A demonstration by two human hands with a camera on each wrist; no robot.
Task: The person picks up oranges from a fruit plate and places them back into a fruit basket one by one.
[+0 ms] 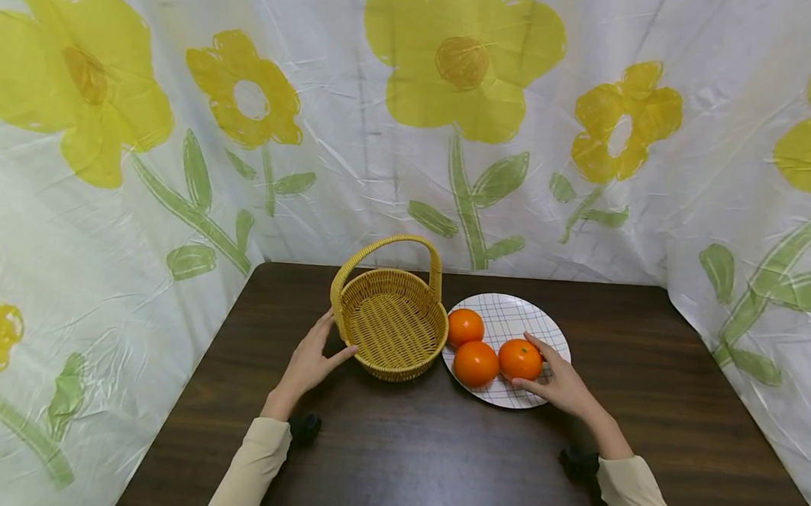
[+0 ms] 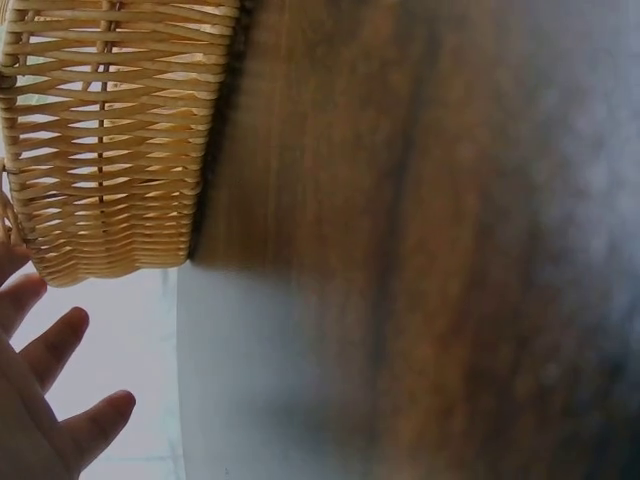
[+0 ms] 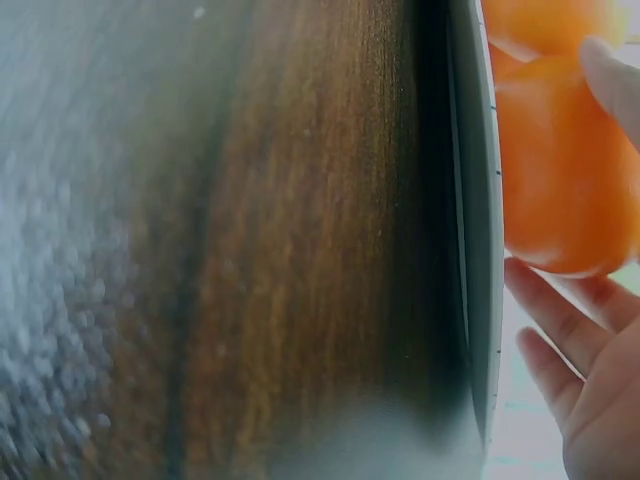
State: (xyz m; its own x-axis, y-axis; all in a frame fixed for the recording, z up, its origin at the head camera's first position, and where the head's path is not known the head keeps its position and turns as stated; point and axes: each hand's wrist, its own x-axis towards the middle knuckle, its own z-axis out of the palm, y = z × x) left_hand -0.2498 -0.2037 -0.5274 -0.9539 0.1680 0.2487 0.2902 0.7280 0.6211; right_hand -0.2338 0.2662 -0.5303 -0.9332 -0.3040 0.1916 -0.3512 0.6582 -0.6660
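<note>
A yellow wicker basket (image 1: 395, 325) with an arched handle stands on the table, nothing inside it. My left hand (image 1: 310, 363) is at its left side, thumb near the rim. In the left wrist view the fingers (image 2: 60, 345) are spread beside the woven wall. Right of the basket, a white plate (image 1: 512, 316) with a dark grid pattern bears three oranges. My right hand (image 1: 560, 379) holds the rightmost orange (image 1: 520, 359) between thumb and fingers. Close to it on the plate are the front orange (image 1: 476, 364) and the back orange (image 1: 466, 327).
Everything stands on a dark brown wooden table (image 1: 395, 451). Behind and beside it hangs a white curtain (image 1: 354, 189) printed with yellow flowers. The basket's right side sits right at the plate's left edge.
</note>
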